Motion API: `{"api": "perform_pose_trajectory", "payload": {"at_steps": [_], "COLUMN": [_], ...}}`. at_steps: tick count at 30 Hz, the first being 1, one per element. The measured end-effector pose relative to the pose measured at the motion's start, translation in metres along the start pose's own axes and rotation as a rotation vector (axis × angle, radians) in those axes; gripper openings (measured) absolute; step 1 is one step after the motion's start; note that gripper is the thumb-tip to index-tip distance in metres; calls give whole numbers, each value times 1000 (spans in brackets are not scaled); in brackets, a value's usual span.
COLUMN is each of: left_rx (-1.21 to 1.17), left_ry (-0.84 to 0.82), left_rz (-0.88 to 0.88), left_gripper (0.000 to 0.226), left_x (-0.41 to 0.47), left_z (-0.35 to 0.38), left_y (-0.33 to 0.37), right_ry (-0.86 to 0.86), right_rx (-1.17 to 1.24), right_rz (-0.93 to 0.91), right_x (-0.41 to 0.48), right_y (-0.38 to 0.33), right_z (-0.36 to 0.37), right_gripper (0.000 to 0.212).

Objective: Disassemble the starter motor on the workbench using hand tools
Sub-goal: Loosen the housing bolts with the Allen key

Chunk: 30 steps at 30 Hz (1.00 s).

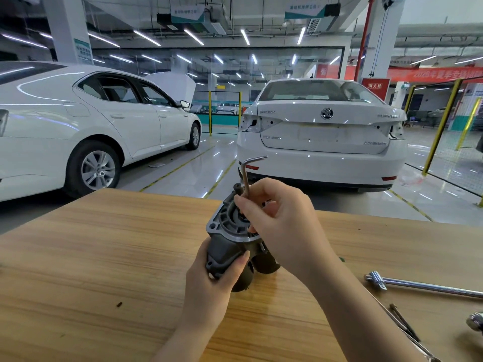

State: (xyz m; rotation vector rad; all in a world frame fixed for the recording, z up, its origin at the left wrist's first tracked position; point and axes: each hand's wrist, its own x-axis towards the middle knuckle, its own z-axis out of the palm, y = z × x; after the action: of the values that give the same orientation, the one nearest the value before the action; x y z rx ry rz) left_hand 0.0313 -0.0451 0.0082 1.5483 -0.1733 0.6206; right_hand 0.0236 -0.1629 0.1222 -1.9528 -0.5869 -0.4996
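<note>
- Head view: a starter motor (pixel 227 246) stands on end near the middle of a wooden workbench (pixel 104 257). Its pale metal mounting flange faces up, and its 2 dark cylinders rest on the wood.
- The left hand (pixel 209 283) wraps the lower dark housing, thumb across the front and fingers curled behind, steadying it.
- The right hand (pixel 279 220) sits over the flange and pinches the long shaft of an L-shaped hex key (pixel 245 178) between thumb and curled fingers. The key's short arm points right, above the hand. Its tip is hidden behind the fingers, so whether it sits in a bolt cannot be told.
- Handling, as a judgement: the motor looks like cast metal, so heavy, rigid and top-heavy when stood this way. The rounded cylinders could roll or slip. The firm place to hold is the ribbed housing just below the flange, where the left hand is now.
- On the bench to the right, well apart from the motor, lie a chrome T-handle wrench (pixel 428 286), a thin dark-tipped tool (pixel 403 322), and a shiny part (pixel 475 321) cut off by the frame edge.
- Beyond the bench, 2 white cars are parked on a glossy workshop floor: a white car on the left (pixel 78 121) seen from the side, and a white saloon (pixel 321 131) seen from the rear.
</note>
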Motion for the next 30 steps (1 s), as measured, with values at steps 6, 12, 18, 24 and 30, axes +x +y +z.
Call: {"api": "perform_pose_trajectory", "payload": {"at_steps": [6, 12, 18, 24, 30], "left_rx": [-5, 10, 7, -3, -20], "left_ry": [-4, -13, -23, -51, -48], "left_rz": [-15, 13, 12, 22, 19], "left_gripper": [52, 53, 56, 56, 56], "left_x": [0, -3, -4, -4, -2], "left_z": [0, 0, 0, -1, -1], "left_y": [1, 1, 1, 1, 0], "right_ry": [38, -116, -110, 46, 443], "right_rx": [2, -48, -48, 66, 336], "right_rz": [21, -30, -78, -142, -251], "right_x": [1, 1, 0, 4, -5], "right_y": [-1, -3, -2, -1, 2], "right_z": [-3, -8, -8, -15, -21], "right_gripper": [24, 7, 7, 9, 18]}}
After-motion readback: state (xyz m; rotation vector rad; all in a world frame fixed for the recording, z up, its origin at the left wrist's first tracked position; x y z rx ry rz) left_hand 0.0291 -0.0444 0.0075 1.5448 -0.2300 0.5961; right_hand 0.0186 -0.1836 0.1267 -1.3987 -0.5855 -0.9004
